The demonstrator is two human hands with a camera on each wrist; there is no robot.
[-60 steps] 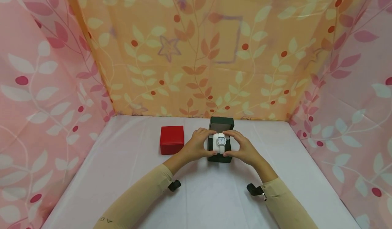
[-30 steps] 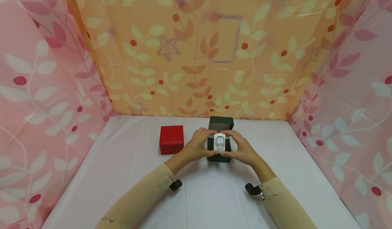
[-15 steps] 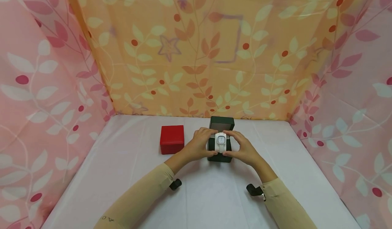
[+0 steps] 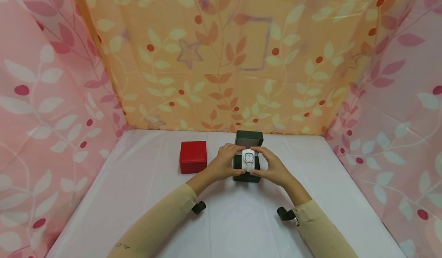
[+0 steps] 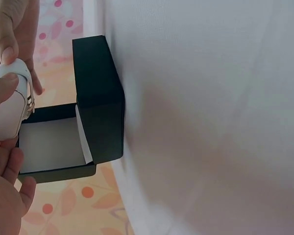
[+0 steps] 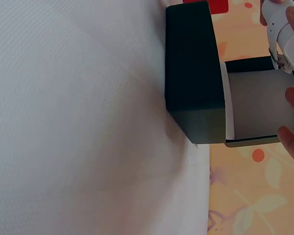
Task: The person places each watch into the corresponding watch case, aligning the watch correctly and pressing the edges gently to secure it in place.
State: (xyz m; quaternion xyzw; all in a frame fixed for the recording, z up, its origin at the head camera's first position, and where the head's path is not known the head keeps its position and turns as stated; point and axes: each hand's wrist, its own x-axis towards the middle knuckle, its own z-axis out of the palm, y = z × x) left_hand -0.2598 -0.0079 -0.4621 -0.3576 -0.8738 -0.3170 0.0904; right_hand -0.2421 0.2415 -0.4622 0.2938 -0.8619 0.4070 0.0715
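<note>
A white wristwatch (image 4: 249,157) with a squarish face is wrapped round a white cushion (image 5: 9,117). My left hand (image 4: 221,164) pinches it from the left, thumb at the near end and fingers at the far end. From the other side my right hand (image 4: 276,168) grips it the same way. Both hold it just above a dark green watch box (image 4: 246,178), whose lid (image 4: 249,136) stands raised at the back. In the right wrist view the strap's metal buckle (image 6: 280,59) shows on the underside. The inside of the box is partly hidden behind the watch and hands.
A closed red box (image 4: 193,156) sits to the left of the green one on the white-clothed table (image 4: 238,227). Flower-patterned cloth walls (image 4: 221,78) enclose the back and both sides. Small black wrist cameras (image 4: 285,213) hang below the sleeves.
The watch and its cushion have turned slightly between the fingers since two seconds ago. Both hands and both boxes have stayed in nearly the same place.
</note>
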